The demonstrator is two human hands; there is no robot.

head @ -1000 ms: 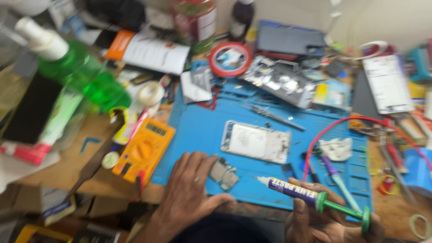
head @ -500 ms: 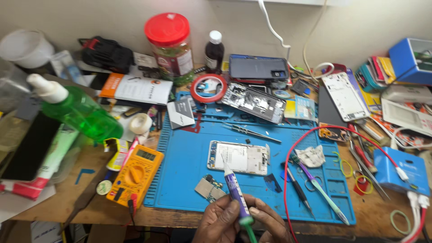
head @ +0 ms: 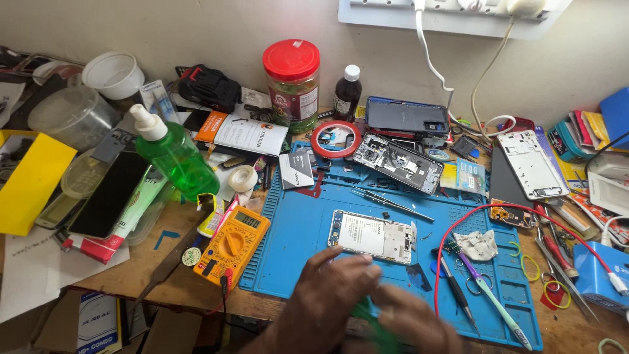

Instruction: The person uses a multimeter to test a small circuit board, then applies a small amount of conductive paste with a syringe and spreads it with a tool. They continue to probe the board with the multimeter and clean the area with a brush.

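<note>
My left hand (head: 327,305) and my right hand (head: 416,321) meet at the bottom edge, over the front of the blue work mat (head: 295,223). Both are blurred. Between them shows a green part of a small tube (head: 375,321), and both hands close around it. The rest of the tube is hidden. Just beyond my fingers lies an opened white phone (head: 370,236), flat on the mat.
A yellow multimeter (head: 230,246) sits left of the mat, with a green spray bottle (head: 173,154) behind it. A second opened phone (head: 396,162), a red tape ring (head: 335,139), tweezers (head: 390,202), a toothbrush (head: 491,298) and a red wire (head: 458,226) crowd the mat.
My hands have come together low in the view. The purple tube that stood out between them is now mostly covered, with only green showing. More of the back wall shows.
</note>
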